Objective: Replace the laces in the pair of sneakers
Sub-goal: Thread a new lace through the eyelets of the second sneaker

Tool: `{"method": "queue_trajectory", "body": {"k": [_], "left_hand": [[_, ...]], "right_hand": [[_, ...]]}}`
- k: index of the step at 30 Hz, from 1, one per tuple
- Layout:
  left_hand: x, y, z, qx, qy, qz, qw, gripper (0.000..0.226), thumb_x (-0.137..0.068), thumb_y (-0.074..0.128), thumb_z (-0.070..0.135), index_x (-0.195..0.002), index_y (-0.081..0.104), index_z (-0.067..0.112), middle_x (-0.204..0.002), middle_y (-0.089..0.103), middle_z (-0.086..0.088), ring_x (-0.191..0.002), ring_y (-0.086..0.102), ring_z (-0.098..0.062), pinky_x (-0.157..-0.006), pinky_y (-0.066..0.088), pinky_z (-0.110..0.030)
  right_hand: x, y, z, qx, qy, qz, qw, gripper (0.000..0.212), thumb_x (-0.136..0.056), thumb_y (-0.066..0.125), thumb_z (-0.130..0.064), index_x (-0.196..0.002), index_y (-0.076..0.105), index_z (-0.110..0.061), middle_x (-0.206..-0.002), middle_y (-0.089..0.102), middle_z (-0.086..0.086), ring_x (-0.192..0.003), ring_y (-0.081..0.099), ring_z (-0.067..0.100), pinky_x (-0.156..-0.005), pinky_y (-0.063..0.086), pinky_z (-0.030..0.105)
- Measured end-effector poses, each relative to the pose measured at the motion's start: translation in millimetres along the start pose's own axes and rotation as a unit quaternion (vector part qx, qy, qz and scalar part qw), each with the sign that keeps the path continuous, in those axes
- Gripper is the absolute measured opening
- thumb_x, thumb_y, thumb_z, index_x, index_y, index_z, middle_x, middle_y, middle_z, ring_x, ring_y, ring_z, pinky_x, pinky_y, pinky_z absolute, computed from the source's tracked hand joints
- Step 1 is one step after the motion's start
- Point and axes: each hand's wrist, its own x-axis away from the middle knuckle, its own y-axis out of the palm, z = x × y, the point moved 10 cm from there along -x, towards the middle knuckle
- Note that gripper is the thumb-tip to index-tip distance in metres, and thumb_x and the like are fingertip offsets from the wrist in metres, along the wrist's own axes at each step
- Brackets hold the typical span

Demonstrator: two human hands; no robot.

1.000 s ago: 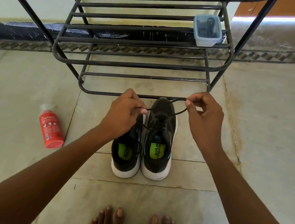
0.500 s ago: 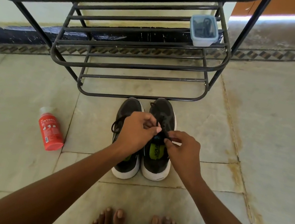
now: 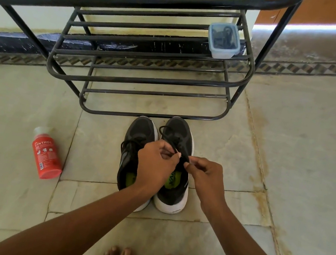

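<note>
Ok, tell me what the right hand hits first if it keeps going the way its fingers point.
The right hand points left, pinching the black lace. It would probably first meet the left hand, which is almost touching it over the right sneaker; depth is unclear.

head-worn view, looking steeply down, close

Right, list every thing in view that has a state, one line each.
Left hand: grip pinching the black lace.
Right hand: grip pinching the black lace.
Black lace: threaded in the right-side sneaker, a loop lying slack over the toe.
Right-side sneaker: upright on the floor.
Left-side sneaker: upright, laced.
Red bottle: lying on its side.
Plastic container: lid on, on the rack.
</note>
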Motion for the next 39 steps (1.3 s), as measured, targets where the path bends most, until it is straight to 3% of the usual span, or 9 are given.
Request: {"method": "queue_trajectory", "body": {"k": [6,13,18,21,26,31,35,39], "left_hand": [[11,2,4,-0.013,0.021,0.024,0.999,0.008,-0.087,0.082,0.020,-0.086,0.076,0.016,-0.074,0.072,0.013,-0.071,0.069,0.001,-0.066,0.054,-0.009],[9,1,4,-0.008,0.027,0.029,0.999,0.010,-0.086,0.083,0.018,-0.080,0.075,0.017,-0.072,0.072,0.012,-0.067,0.069,-0.003,-0.066,0.057,-0.014],[12,1,-3,0.009,0.019,0.034,0.999,0.017,-0.086,0.082,0.015,-0.073,0.072,0.017,-0.070,0.072,0.009,-0.068,0.070,-0.005,-0.070,0.058,-0.019],[10,2,-8,0.029,0.006,0.031,0.999,0.016,-0.086,0.082,0.014,-0.073,0.073,0.017,-0.073,0.074,0.008,-0.071,0.072,-0.007,-0.073,0.061,-0.025],[14,4,4,-0.034,0.059,0.020,0.997,0.015,-0.086,0.082,0.015,-0.074,0.073,0.019,-0.071,0.070,0.013,-0.072,0.069,-0.002,-0.071,0.055,-0.013],[13,4,5,-0.058,0.055,0.023,0.997,0.016,-0.087,0.081,0.017,-0.076,0.070,0.020,-0.069,0.067,0.012,-0.066,0.066,-0.005,-0.070,0.059,-0.024],[12,2,4,-0.048,0.026,0.029,0.998,0.021,-0.084,0.085,0.019,-0.085,0.064,0.023,-0.076,0.069,0.013,-0.070,0.068,-0.002,-0.073,0.061,-0.024],[12,-2,13,-0.060,0.056,0.019,0.996,0.038,-0.079,0.088,0.017,-0.103,0.059,0.024,-0.085,0.068,0.011,-0.065,0.067,-0.003,-0.073,0.061,-0.024]], "right_hand": [[1,1,0,-0.019,0.001,-0.011,1.000,0.022,-0.089,0.075,-0.009,-0.109,0.080,-0.015,-0.099,0.079,-0.002,-0.096,0.074,0.011,-0.093,0.060,0.036],[0,2,-5,-0.009,0.002,-0.018,1.000,0.021,-0.087,0.076,-0.008,-0.107,0.080,-0.015,-0.096,0.079,-0.003,-0.093,0.074,0.011,-0.090,0.060,0.032],[6,0,-8,-0.029,-0.005,0.004,1.000,0.021,-0.089,0.074,-0.006,-0.094,0.079,-0.026,-0.086,0.078,-0.010,-0.085,0.073,0.002,-0.074,0.056,0.013],[7,2,-10,-0.024,-0.003,-0.002,1.000,0.018,-0.089,0.074,-0.006,-0.100,0.081,-0.019,-0.090,0.079,-0.006,-0.087,0.074,0.006,-0.080,0.058,0.018],[7,2,-12,-0.015,0.001,-0.007,1.000,0.016,-0.088,0.075,-0.008,-0.101,0.081,-0.016,-0.091,0.079,-0.004,-0.089,0.074,0.008,-0.085,0.060,0.024],[2,0,-16,-0.002,0.004,0.000,1.000,0.014,-0.094,0.069,-0.014,-0.091,0.082,-0.019,-0.083,0.078,-0.003,-0.084,0.073,0.013,-0.083,0.061,0.033],[-2,2,-22,0.028,-0.014,-0.002,1.000,0.013,-0.095,0.069,-0.016,-0.089,0.080,-0.018,-0.081,0.077,-0.004,-0.083,0.074,0.014,-0.085,0.063,0.040],[-1,1,-39,0.084,-0.068,0.031,0.994,0.016,-0.100,0.057,-0.010,-0.091,0.069,-0.014,-0.088,0.073,-0.004,-0.087,0.070,0.008,-0.090,0.060,0.037]]}}
